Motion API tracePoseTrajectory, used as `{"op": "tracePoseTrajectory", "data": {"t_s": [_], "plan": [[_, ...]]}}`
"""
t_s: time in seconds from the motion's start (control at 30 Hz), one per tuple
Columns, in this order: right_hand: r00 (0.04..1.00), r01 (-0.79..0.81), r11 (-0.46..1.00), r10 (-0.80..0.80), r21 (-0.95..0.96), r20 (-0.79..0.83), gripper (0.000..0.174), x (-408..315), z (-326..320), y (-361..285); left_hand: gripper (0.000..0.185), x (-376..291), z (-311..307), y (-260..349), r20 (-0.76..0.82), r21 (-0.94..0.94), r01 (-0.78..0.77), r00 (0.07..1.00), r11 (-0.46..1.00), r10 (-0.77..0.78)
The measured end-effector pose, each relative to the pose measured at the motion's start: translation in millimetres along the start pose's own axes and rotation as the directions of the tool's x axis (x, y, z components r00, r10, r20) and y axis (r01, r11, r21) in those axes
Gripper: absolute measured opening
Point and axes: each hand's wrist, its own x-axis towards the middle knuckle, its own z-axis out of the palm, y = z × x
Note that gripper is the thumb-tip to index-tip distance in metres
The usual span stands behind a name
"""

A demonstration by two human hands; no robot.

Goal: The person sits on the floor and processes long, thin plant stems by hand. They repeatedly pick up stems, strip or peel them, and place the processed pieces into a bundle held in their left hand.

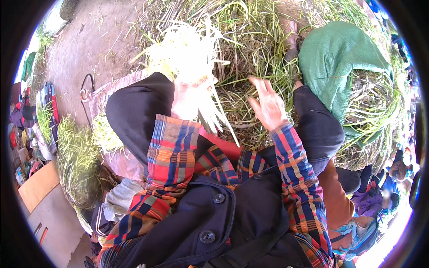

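Note:
In harsh sunlight my left hand (189,97) grips a bundle of long, thin leafy stalks (187,50). The bundle's leafy part, washed out nearly to white, spreads beyond the hand; its pale straight ends (211,115) stick out on the near side towards my lap. Slightly blurred, my right hand (269,104) is apart from the bundle, fingers extended and nothing in it. Below and beyond that hand lies a loose heap of green and dried stalks (244,63) between my knees. Glare hides the exact grip of my left fingers.
A green woven sack (335,63) lies beside my right knee, next to more stalks (372,100). Left of me are a pinkish cloth sheet (124,164) and a large upright bundle of greens (77,160). Other people (367,197) sit close on the right.

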Motion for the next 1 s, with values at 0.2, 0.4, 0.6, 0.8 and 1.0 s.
{"op": "tracePoseTrajectory", "data": {"t_s": [0.2, 0.4, 0.6, 0.8, 1.0], "plan": [[0.997, -0.059, 0.969, 0.043, 0.239, 0.071, 0.044, 82, 31, -29, 0.019, -3, 1, -3, 0.096, 0.056, 0.065, 0.993, 0.996, -0.071], [0.752, -0.496, 0.321, 0.623, 0.807, 0.214, 0.028, 75, 90, 71, 0.021, -7, -34, 35, 0.060, 0.099, -0.303, 0.953, 0.948, 0.298], [0.482, -0.658, 0.499, 0.854, 0.563, -0.195, 0.042, 21, 127, 130, 0.024, -2, -26, 35, -0.117, -0.211, -0.238, 0.969, 0.948, 0.217], [0.858, -0.490, 0.828, 0.513, 0.272, -0.016, 0.021, 72, 133, 89, 0.028, 15, -17, 15, 0.069, -0.690, 0.176, 0.982, 0.702, -0.178], [0.863, -0.478, 0.872, 0.489, 0.106, -0.127, 0.035, 143, 147, 76, 0.025, 25, 7, 3, -0.069, -0.626, 0.179, 0.957, 0.759, -0.282]]}}
